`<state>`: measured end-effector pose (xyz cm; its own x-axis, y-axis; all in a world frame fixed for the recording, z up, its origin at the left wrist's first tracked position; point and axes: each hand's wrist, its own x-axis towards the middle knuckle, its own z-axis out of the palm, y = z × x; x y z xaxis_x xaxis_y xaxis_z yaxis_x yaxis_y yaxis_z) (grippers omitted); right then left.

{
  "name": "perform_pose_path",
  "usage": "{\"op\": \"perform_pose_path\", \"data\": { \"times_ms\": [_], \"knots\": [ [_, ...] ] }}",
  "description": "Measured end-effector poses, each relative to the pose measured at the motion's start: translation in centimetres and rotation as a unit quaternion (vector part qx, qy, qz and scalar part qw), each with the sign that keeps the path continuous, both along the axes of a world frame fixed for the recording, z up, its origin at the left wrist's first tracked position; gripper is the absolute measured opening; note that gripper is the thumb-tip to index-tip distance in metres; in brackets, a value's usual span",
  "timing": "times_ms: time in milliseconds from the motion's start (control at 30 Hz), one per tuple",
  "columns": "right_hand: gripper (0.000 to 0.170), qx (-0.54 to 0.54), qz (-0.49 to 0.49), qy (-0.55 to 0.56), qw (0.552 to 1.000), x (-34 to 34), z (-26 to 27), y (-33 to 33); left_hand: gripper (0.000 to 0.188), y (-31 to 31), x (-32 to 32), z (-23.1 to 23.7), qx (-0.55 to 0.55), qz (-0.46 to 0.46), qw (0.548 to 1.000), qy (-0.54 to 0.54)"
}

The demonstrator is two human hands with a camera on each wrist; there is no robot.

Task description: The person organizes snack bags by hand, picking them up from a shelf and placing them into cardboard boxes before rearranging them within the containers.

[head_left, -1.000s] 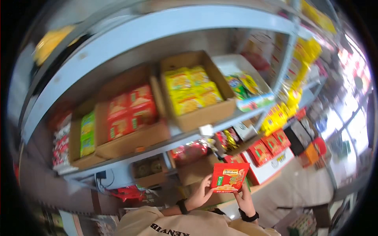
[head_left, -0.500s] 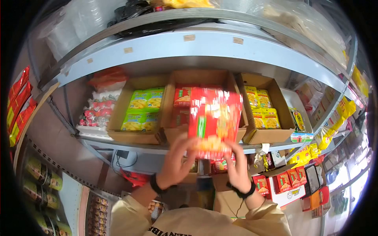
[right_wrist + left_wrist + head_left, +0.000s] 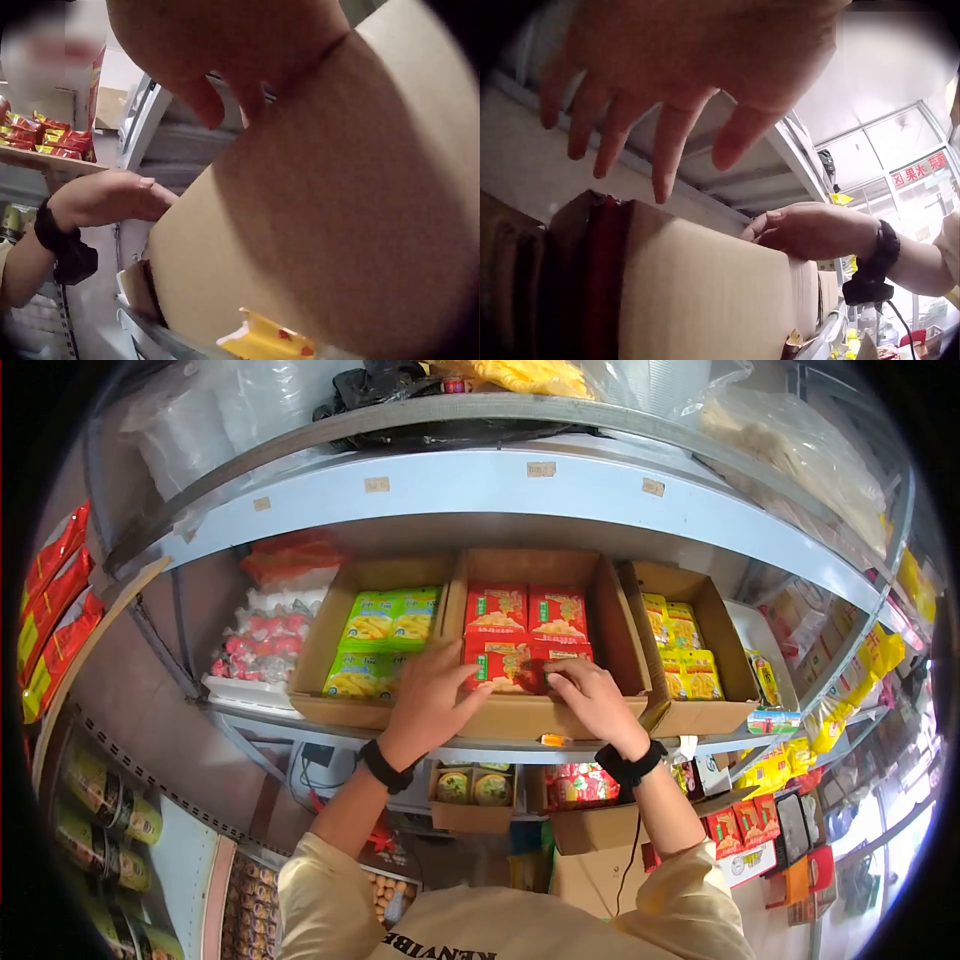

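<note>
In the head view a cardboard box [image 3: 622, 660] on the shelf holds red snack packets [image 3: 497, 610] laid flat in rows. My left hand [image 3: 430, 695] is over the box's front left corner, fingers spread and holding nothing; the left wrist view shows those fingers [image 3: 667, 150] apart above the box edge. My right hand [image 3: 600, 705] is at the front right, its fingertips over the nearest right red packet [image 3: 560, 653]; whether they touch it cannot be told. The right wrist view shows my right hand [image 3: 232, 52] reaching over the cardboard wall [image 3: 300, 210].
To the left stand a box of green packets [image 3: 368, 672] and a tray of pink-and-white sweets [image 3: 262, 645]. A box of yellow packets [image 3: 688, 675] adjoins on the right. The blue shelf beam [image 3: 480, 480] runs above, and lower boxes [image 3: 470, 817] sit beneath.
The view has turned from the right to face the shelf. The red packet that both hands held up is out of their grasp, and the hands have lowered and parted over the red packets' box.
</note>
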<state>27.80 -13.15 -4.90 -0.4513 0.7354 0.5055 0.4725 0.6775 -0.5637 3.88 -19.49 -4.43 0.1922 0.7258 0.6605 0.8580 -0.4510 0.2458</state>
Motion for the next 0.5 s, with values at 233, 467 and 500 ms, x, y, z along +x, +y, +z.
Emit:
{"op": "perform_pose_path", "data": {
  "times_ms": [233,467,500],
  "knots": [
    [0.056,-0.096,-0.034,-0.299,0.949,-3.4,1.5,-0.5,0.053,2.8,0.1,-2.2,-0.043,-0.047,0.987,0.150],
    [0.060,-0.206,-0.025,-0.362,0.909,-4.2,3.5,-0.6,0.064,3.3,-0.2,-1.2,-0.073,-0.051,0.969,0.229],
    [0.060,-0.210,-0.024,-0.358,0.910,-4.2,3.6,-0.7,0.065,3.3,-0.3,-1.2,-0.068,-0.054,0.969,0.230]
  ]
}}
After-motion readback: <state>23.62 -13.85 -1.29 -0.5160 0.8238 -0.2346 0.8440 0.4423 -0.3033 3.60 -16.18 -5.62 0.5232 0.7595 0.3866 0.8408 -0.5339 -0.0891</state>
